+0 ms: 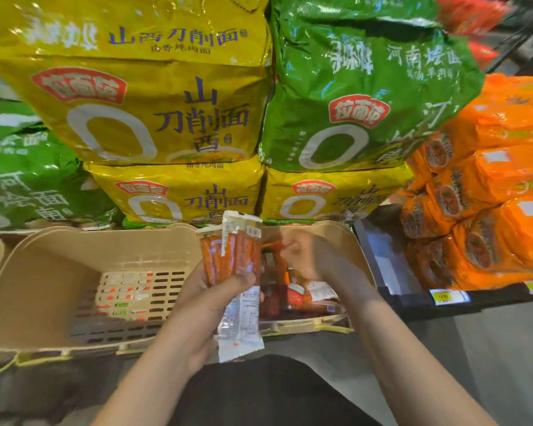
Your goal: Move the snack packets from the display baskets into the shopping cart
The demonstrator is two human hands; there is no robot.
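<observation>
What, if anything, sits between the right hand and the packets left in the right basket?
Nothing visible. The right hand, blurred, hovers directly over the remaining packets in the right basket; the left hand holds its bunch of packets off to the side.

Both forearms are bare, with no sleeves, watch or rings visible on the left hand [211, 298] or right hand [305, 256]; dark clothing [259, 392] covers the lap between the forearms.

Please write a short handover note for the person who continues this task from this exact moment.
Left hand grips a bundle of snack packets, held upright over the baskets.
Right hand reaches into the right basket; it is blurred, so its grasp is unclear.
More packets lie in that basket. The left basket shows none.
The shopping cart is not in view.
Left: empty the right basket and put all packets in the cart.
</observation>
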